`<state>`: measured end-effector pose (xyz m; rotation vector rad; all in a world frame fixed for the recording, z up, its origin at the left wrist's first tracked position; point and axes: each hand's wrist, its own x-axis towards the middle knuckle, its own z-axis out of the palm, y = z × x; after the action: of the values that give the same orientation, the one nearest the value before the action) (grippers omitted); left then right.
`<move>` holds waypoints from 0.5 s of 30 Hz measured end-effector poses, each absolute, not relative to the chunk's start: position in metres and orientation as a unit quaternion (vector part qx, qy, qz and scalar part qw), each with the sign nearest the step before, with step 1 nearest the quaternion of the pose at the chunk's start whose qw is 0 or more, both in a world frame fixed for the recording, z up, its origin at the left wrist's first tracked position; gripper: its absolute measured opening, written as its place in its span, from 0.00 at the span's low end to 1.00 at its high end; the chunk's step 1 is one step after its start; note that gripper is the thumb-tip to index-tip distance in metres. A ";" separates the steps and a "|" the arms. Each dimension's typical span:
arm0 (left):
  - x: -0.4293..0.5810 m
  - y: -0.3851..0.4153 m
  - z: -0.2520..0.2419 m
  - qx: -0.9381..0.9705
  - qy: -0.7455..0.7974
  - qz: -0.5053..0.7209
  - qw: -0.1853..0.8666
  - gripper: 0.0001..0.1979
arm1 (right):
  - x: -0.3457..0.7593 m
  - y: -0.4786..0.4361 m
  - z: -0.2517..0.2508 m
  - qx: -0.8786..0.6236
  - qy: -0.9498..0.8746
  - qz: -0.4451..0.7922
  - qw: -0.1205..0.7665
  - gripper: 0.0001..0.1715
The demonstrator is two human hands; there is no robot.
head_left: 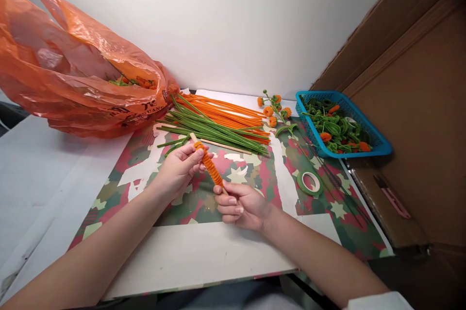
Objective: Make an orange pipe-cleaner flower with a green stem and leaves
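Orange fuzzy pipe cleaner coiled around a thin wooden stick (208,165) slants just above the camouflage-print surface (320,222), between both hands. The left hand (179,169) pinches its upper end with clenched fingers and the right hand (242,205) grips the lower end, seemingly to keep the coil tight. Loose green and orange pipe cleaners (222,125) lie close behind, apparently kept within reach. A green tape roll (300,182) rests to the right.

Head cam, fwd-down (close in)

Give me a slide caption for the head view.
Left hand and right hand hold a stick coiled with orange pipe cleaner over a camouflage mat.
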<state>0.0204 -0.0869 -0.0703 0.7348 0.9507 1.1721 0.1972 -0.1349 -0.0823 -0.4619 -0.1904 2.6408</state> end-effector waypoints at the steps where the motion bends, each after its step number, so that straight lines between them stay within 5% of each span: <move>1: 0.020 -0.087 -0.070 0.327 0.423 0.518 0.668 0.20 | 0.197 -0.135 -0.082 -0.169 -0.069 0.957 0.224 0.25; 15: 0.019 -0.088 -0.069 0.338 0.430 0.513 0.661 0.21 | 0.199 -0.135 -0.079 -0.191 -0.083 0.956 0.206 0.22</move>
<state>0.0192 -0.0884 -0.0689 0.7646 0.9735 1.1599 0.1988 -0.1348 -0.0791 -0.5324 -0.2314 2.6645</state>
